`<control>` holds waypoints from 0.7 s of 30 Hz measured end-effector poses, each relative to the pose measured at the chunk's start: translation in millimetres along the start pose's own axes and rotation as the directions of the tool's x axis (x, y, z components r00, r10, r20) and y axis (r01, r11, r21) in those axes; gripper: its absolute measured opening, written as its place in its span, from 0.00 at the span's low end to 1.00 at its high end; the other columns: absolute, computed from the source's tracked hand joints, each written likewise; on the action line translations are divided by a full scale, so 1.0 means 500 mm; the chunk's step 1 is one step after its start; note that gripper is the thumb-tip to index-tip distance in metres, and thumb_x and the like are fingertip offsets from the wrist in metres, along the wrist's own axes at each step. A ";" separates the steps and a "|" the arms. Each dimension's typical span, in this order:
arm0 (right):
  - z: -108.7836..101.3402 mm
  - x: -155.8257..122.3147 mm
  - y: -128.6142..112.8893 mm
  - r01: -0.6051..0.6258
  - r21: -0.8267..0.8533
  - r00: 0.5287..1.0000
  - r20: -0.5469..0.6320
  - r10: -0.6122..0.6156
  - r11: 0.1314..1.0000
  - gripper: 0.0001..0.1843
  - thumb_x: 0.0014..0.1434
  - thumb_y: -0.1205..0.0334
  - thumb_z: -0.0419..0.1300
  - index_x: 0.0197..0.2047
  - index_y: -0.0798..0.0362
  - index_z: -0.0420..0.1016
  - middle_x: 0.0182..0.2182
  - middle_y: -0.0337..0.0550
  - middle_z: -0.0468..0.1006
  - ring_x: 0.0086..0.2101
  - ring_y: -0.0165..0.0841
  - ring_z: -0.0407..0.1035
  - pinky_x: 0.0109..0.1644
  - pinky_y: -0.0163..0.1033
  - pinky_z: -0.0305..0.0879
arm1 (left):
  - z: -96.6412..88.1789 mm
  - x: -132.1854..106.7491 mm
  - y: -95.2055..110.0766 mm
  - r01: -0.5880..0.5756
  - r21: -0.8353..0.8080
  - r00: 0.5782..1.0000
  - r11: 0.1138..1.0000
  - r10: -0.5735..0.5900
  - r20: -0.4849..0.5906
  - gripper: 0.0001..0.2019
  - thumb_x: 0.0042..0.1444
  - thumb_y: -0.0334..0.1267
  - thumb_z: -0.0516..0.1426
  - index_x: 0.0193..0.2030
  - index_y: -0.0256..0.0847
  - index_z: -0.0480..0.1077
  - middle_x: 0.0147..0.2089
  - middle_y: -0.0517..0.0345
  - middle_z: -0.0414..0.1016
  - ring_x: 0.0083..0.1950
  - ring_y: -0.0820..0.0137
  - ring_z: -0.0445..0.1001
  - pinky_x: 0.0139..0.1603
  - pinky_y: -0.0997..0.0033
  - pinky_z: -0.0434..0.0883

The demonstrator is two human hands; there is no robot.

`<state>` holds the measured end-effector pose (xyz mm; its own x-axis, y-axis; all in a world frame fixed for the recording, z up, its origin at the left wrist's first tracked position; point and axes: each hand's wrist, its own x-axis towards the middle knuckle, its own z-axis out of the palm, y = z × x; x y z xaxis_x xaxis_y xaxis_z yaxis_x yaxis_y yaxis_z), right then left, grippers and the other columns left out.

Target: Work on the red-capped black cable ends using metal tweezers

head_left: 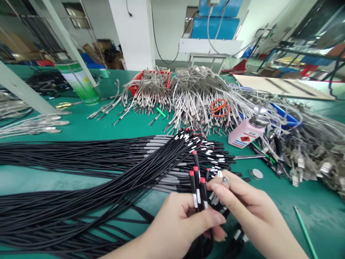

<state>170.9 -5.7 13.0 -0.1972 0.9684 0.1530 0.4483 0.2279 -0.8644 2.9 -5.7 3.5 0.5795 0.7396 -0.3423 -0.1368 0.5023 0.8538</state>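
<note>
My left hand [178, 225] is closed round a small bunch of black cables [198, 185] with red tips and white bands, held upright near the bottom middle. My right hand [248, 208] pinches at the same bunch from the right, its fingertips against the cable ends. A large bundle of the same black cables [107, 158] fans across the green table from the left, its red and white ends lying just beyond my hands.
A heap of grey wires [196, 97] with orange scissors [219, 107] lies behind. A pink bottle [244, 135] lies at right beside metal connectors [309, 158]. A round metal lid [256, 174], a green can [81, 82] and a red bin [140, 77] are also there.
</note>
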 end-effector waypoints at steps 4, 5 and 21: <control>0.000 -0.008 0.006 0.044 -0.026 0.999 0.022 -0.043 0.999 0.13 0.64 0.56 0.59 0.28 0.48 0.75 0.23 0.37 0.70 0.26 0.31 0.67 0.30 0.35 0.65 | 0.001 -0.001 -0.003 -0.043 0.096 0.999 0.994 0.044 -0.006 0.12 0.55 0.43 0.63 0.28 0.36 0.75 0.27 0.59 0.71 0.31 0.70 0.67 0.38 0.71 0.65; 0.000 -0.008 0.007 0.048 -0.020 0.999 0.008 -0.048 0.999 0.14 0.64 0.57 0.60 0.26 0.49 0.73 0.22 0.37 0.69 0.25 0.31 0.66 0.29 0.34 0.65 | 0.001 -0.001 -0.003 -0.066 0.112 0.998 0.991 0.067 -0.005 0.12 0.56 0.44 0.62 0.28 0.36 0.74 0.27 0.60 0.70 0.31 0.71 0.67 0.37 0.71 0.64; 0.011 -0.010 0.008 -0.113 0.219 0.978 -0.146 0.147 0.969 0.12 0.60 0.52 0.64 0.29 0.48 0.77 0.23 0.36 0.74 0.25 0.30 0.68 0.28 0.33 0.67 | -0.006 0.003 0.005 -0.081 -0.364 0.994 0.928 0.050 -0.095 0.11 0.49 0.35 0.68 0.35 0.35 0.71 0.28 0.56 0.78 0.19 0.83 0.56 0.21 0.78 0.49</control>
<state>169.2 -10.0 6.1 0.0004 0.9957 0.0928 0.2659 0.0893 -0.9598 1.1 -2.0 3.9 0.4933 0.8028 -0.3351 -0.4664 0.5692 0.6771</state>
